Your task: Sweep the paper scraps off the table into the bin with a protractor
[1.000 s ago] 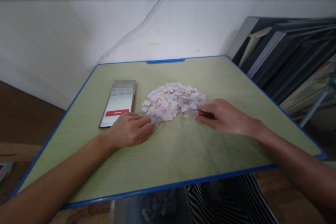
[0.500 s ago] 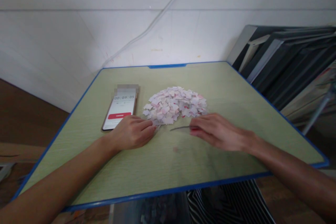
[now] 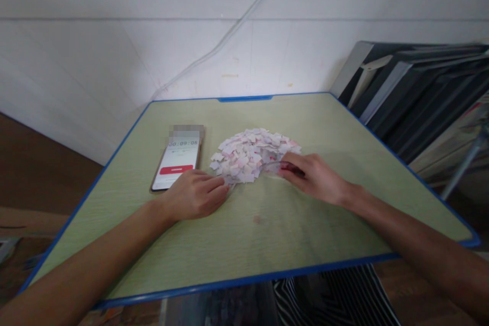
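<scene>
A mound of small torn paper scraps point(image 3: 244, 152), white and pale pink, lies on the green table point(image 3: 214, 254). My right hand point(image 3: 315, 175) is closed at the mound's right front edge, pinching thin dark tweezers point(image 3: 272, 164) whose tip reaches left over the scraps. Blur hides whether the tip grips a scrap. My left hand point(image 3: 198, 193) rests on the table at the front left of the mound, fingers closed together. A pale sliver shows at its fingertips, too small to name. Behind that wrist lies a phone point(image 3: 176, 155) with a running timer.
Blue edging point(image 3: 244, 98) borders the table, which stands against a white wall point(image 3: 214, 41) with a cable point(image 3: 229, 33) running across it. Dark flat panels point(image 3: 416, 91) lean at the right. Below the front edge are a clear bin point(image 3: 217, 308) and striped cloth point(image 3: 336, 295).
My right hand has moved up and slightly forward, bringing the tweezers from the bare table in front to the scraps' edge. My left hand stays in place. The view has shifted slightly.
</scene>
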Demonstrator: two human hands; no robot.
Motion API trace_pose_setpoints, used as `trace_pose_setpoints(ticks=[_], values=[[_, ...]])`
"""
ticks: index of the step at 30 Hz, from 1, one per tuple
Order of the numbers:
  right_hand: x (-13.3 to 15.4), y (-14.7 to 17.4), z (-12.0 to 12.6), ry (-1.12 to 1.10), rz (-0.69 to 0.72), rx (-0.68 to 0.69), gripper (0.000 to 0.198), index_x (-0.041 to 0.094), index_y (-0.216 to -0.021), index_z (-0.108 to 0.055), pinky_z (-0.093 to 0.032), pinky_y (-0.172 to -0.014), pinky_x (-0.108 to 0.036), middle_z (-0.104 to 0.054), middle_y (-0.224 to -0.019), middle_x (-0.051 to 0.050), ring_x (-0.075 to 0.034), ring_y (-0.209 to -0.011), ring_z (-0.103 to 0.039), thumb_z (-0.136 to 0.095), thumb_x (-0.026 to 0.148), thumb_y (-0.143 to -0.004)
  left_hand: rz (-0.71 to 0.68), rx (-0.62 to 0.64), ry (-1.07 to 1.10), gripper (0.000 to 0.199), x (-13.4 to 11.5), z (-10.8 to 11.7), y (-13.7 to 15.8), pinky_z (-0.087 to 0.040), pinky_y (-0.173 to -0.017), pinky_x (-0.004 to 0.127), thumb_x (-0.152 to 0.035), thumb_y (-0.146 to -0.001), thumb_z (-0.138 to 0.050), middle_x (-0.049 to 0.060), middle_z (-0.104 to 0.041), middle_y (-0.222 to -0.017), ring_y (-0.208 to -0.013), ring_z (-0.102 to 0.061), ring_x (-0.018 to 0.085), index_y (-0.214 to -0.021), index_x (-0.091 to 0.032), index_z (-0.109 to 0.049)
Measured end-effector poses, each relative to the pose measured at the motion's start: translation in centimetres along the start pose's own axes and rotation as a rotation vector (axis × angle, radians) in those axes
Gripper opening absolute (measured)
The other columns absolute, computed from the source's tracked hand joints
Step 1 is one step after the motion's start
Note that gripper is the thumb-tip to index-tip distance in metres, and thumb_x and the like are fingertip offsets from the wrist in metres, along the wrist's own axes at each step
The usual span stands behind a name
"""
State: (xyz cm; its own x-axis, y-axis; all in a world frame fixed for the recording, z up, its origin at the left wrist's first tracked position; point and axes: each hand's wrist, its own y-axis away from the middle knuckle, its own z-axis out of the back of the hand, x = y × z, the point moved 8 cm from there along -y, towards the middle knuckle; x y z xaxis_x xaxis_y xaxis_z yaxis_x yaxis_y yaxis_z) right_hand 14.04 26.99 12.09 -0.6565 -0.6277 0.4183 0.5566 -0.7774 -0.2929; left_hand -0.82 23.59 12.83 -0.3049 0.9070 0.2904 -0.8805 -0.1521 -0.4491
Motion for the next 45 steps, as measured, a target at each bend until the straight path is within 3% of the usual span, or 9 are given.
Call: trace_pose_setpoints(ticks=[3,8,13,21,26,29,34,41,45], values=[[0.8,0.1,0.0,-0.093,0.078,0.018,0.012,0.015,-0.074,-0.049,-0.031,-0.050,-0.020,-0.054,-0.061,0.000,-0.008,-0.052,-0.049,-0.048,0.023,-0.083,0.007,-0.002,-0.001,0.036,0.1,0.0,-0.1,-0.028,-0.040,0.026,-0.008,-0.087,-0.030,-0.003,-0.043,-0.047,-0.038,-0.034,0.011,-0.053,-0.019,-0.041],[0.5,0.2,0.8,-0.023,0.035,-0.066,0.015,0.015,-0.079,-0.050,-0.029,-0.046,-0.021,-0.052,-0.057,0.001,-0.008,-0.046,-0.044,-0.044,0.027,-0.086,0.004,-0.011,-0.002,0.037,0.0,0.1,-0.1,-0.028,-0.039,0.026,-0.009,-0.087,-0.029,-0.003,-0.043,-0.046,-0.038,-0.034,0.010,-0.053,-0.019,-0.040],[1.1,0.3,-0.7,0.047,0.050,0.057,0.018,0.015,-0.079,-0.052,-0.033,-0.052,-0.022,-0.058,-0.065,-0.002,-0.011,-0.057,-0.053,-0.041,0.026,-0.088,0.012,0.008,-0.014,0.037,0.1,-0.1,0.0,-0.028,-0.040,0.025,-0.010,-0.087,-0.030,-0.003,-0.044,-0.047,-0.039,-0.035,0.010,-0.054,-0.018,-0.042],[3.6,1.0,-1.2,0.008,0.202,0.141,0.019,0.015,-0.076,-0.051,-0.029,-0.049,-0.022,-0.052,-0.056,0.001,-0.009,-0.050,-0.045,-0.040,0.025,-0.088,0.014,0.012,-0.009,0.038,0.2,-0.3,0.0,-0.028,-0.040,0.026,-0.011,-0.088,-0.030,-0.003,-0.045,-0.048,-0.039,-0.036,0.010,-0.054,-0.018,-0.045],[2.7,0.7,-0.4,0.044,0.129,0.033,0.015,0.014,-0.078,-0.050,-0.032,-0.051,-0.023,-0.054,-0.060,-0.001,-0.010,-0.052,-0.048,-0.038,0.019,-0.086,0.015,0.012,-0.018,0.037,0.1,-0.2,0.0,-0.029,-0.040,0.025,-0.009,-0.087,-0.030,-0.003,-0.045,-0.047,-0.039,-0.036,0.009,-0.054,-0.017,-0.044],[2.3,0.5,-0.9,0.089,0.089,0.077,0.018,0.014,-0.080,-0.050,-0.033,-0.053,-0.023,-0.056,-0.065,-0.003,-0.011,-0.055,-0.050,-0.035,0.021,-0.088,0.010,0.018,-0.028,0.037,0.1,-0.2,0.0,-0.030,-0.040,0.024,-0.009,-0.087,-0.030,-0.003,-0.045,-0.048,-0.039,-0.037,0.009,-0.054,-0.017,-0.045],[3.2,0.8,-1.7,0.020,0.150,0.188,0.017,0.015,-0.080,-0.050,-0.032,-0.053,-0.023,-0.057,-0.064,-0.002,-0.010,-0.054,-0.050,-0.036,0.022,-0.088,0.011,0.032,-0.034,0.036,0.1,-0.3,0.1,-0.031,-0.040,0.024,-0.010,-0.087,-0.029,-0.003,-0.046,-0.049,-0.040,-0.038,0.009,-0.056,-0.017,-0.046],[2.8,0.6,-0.8,-0.030,0.106,0.060,0.017,0.015,-0.079,-0.051,-0.033,-0.053,-0.023,-0.055,-0.062,-0.002,-0.010,-0.056,-0.051,-0.038,0.023,-0.087,0.005,0.021,-0.025,0.037,0.1,-0.3,0.0,-0.030,-0.039,0.025,-0.009,-0.087,-0.030,-0.002,-0.046,-0.048,-0.039,-0.036,0.010,-0.054,-0.017,-0.046],[2.7,0.5,-1.3,-0.007,0.086,0.106,0.018,0.015,-0.077,-0.050,-0.031,-0.051,-0.023,-0.054,-0.061,-0.002,-0.010,-0.053,-0.048,-0.038,0.022,-0.087,0.003,0.023,-0.018,0.037,0.0,-0.3,-0.1,-0.030,-0.039,0.025,-0.009,-0.087,-0.030,-0.002,-0.047,-0.047,-0.039,-0.037,0.010,-0.054,-0.017,-0.047]])
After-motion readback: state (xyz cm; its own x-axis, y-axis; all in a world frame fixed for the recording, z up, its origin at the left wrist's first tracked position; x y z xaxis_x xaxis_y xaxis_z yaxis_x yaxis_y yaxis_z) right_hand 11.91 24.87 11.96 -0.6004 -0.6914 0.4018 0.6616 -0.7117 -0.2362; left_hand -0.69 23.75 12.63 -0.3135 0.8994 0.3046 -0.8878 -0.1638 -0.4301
